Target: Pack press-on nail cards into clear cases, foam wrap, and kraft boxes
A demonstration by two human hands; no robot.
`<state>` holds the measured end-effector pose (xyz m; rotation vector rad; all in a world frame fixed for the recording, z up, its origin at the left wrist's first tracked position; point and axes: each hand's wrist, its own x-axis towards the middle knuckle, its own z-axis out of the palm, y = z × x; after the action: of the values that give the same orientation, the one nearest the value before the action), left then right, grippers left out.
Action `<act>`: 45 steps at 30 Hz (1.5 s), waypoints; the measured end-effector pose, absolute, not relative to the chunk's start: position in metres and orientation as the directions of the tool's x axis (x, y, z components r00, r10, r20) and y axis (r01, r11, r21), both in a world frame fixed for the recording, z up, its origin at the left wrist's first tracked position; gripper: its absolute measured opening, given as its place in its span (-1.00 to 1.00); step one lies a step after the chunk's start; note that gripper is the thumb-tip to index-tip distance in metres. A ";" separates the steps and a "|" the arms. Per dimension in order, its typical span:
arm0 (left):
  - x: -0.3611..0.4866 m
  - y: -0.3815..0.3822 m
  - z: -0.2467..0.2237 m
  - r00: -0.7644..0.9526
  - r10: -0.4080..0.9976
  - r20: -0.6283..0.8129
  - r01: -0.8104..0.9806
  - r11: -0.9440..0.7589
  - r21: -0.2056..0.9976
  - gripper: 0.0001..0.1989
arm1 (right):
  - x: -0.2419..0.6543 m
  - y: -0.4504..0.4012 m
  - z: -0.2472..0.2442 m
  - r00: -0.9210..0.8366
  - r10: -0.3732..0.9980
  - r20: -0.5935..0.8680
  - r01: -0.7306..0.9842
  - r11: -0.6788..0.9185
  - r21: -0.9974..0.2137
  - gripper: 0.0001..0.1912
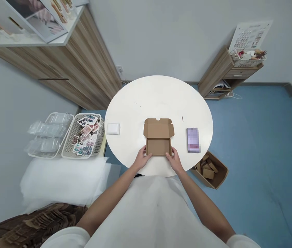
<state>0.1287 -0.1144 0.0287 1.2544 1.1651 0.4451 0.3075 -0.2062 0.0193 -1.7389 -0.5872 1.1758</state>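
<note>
A small brown cardboard box (158,147) stands on the white round table (158,94), near its front edge. Its lid is raised at the back with side flaps spread, and nothing shows inside it. My left hand (142,158) grips the box's front left corner, thumb on the front wall. On the front right corner, my right hand (174,160) holds it the same way. Toward the table's left edge lies a small white packet (113,128). A purple item (192,140), blurred by pixelation, lies to the right of the box.
Left of the table are a white basket of printed nail cards (100,137), a basket of clear plastic packs (49,130), white sheets (63,181) and stacked flat cardboard (34,224). A carton of folded boxes (219,172) sits on the floor at right. Wooden cabinets (89,58) stand behind.
</note>
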 end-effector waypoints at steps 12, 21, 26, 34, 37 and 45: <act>0.152 -0.113 0.019 0.361 0.814 -0.454 0.454 0.272 0.849 -0.22 | 0.334 -0.203 0.004 0.421 0.813 -0.401 -0.048 -0.422 -0.905 -0.25; 0.092 -0.127 0.020 0.317 0.886 -0.338 0.673 0.041 0.739 -0.48 | 0.303 -0.238 0.007 0.477 0.879 -0.024 0.315 -0.196 -0.929 -0.41; 0.035 -0.086 0.023 0.052 0.978 -0.200 0.721 0.102 0.685 -0.58 | 0.254 -0.188 0.034 0.137 0.990 -0.028 0.420 -0.084 -0.903 -0.59; -0.021 0.015 0.016 -0.127 0.965 -0.230 0.578 0.260 0.773 -0.49 | 0.149 -0.044 0.035 0.174 0.858 -0.483 0.169 -0.509 -0.844 -0.58; -0.026 0.039 0.014 -0.077 0.962 -0.263 0.552 0.261 0.792 -0.44 | 0.129 -0.009 0.030 0.239 0.819 -0.521 0.104 -0.555 -0.825 -0.54; -0.024 0.062 0.009 0.071 0.955 -0.287 0.505 0.213 0.836 -0.51 | 0.114 0.034 0.020 0.301 0.808 -0.506 0.075 -0.549 -0.832 -0.52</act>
<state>-0.0237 0.0622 0.0085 1.4218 1.5673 0.6155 0.1140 0.0344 0.0197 -1.8554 -0.7894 1.3010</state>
